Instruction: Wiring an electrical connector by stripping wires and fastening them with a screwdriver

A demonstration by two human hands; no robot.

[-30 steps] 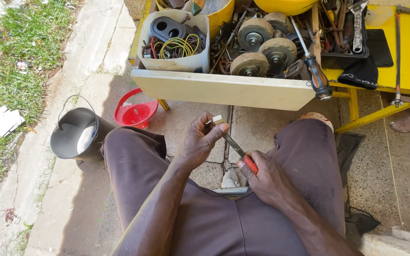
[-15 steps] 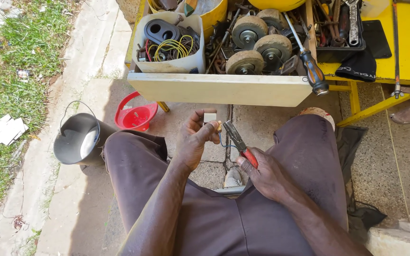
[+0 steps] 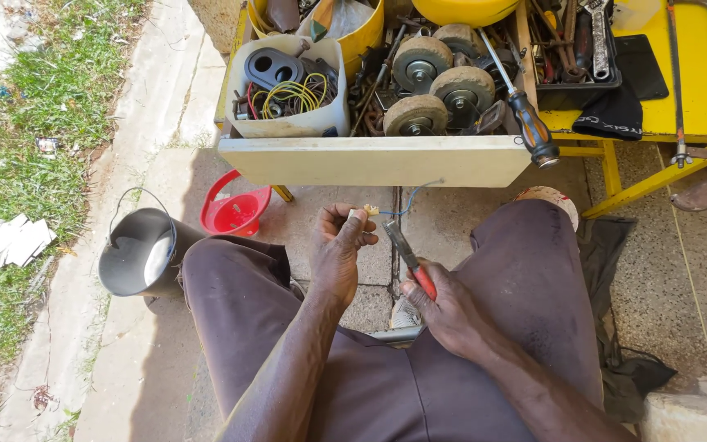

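The left hand (image 3: 339,250) has lifted a touch since a moment ago, and the pliers (image 3: 407,255) have swung their tip up toward it. Left to right: grey bucket (image 3: 137,254) and red bowl (image 3: 235,214) on the ground, then that left hand pinching a small pale connector (image 3: 370,210) above the knees, its thin wire (image 3: 409,200) curling away. Light, floppy stuff, I'd say; best held by the connector itself. The right hand (image 3: 448,307) is wrapped tight round the red handles.
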